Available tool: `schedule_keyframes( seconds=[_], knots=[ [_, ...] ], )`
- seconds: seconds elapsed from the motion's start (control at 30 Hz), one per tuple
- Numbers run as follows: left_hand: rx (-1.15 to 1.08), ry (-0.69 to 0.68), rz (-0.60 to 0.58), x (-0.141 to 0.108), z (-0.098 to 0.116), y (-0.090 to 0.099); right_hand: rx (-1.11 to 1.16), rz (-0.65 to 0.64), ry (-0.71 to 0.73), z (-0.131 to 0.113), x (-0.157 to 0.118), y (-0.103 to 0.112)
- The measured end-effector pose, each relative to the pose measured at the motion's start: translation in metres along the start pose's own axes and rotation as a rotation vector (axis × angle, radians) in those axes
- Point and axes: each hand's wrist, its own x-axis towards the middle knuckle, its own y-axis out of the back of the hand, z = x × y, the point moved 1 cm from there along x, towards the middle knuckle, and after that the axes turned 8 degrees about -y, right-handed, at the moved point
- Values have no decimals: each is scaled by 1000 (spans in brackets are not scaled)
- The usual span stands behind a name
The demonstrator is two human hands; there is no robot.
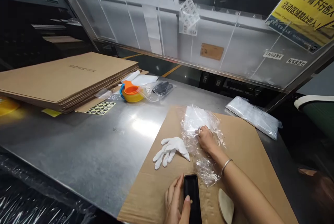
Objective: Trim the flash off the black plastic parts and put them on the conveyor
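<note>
My left hand (176,203) is wrapped round a long black tray-like part (192,199) at the bottom of the view, its thumb on the inner face. Farther up, my right hand (206,137) pinches at a clear plastic bag (215,126) with white sheets (194,118) in or under it; its fingertips are closed on the plastic. Crumpled clear film (206,170) trails below that hand. To its left lies a white glove (172,149). A beige rounded piece (225,206) sits partly hidden beside my right forearm.
Cardboard (146,185) covers part of the metal table (104,154). Stacked cardboard (65,74), tape rolls (132,93), a bagged dark item (163,87) and a sticker sheet (101,108) lie left. A plastic-wrapped pack (253,117) is at right; a clear panel (167,39) stands behind.
</note>
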Motion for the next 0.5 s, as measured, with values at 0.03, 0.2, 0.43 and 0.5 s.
schedule_keyframes(
  seconds=[0.03, 0.2, 0.43, 0.5],
  knots=[
    [-1, -7, 10, 0, -3, 0, 25, -6, -17, -1, 1, -1],
    [-75, -2, 13, 7, -4, 2, 228, -47, -57, 2, -1, 1],
    [-142, -54, -67, 56, 39, 15, 644, -157, -145, 24, -17, 33],
    [-175, -58, -152, 75, 53, 16, 794, -234, -139, 26, -34, 49]
  ],
)
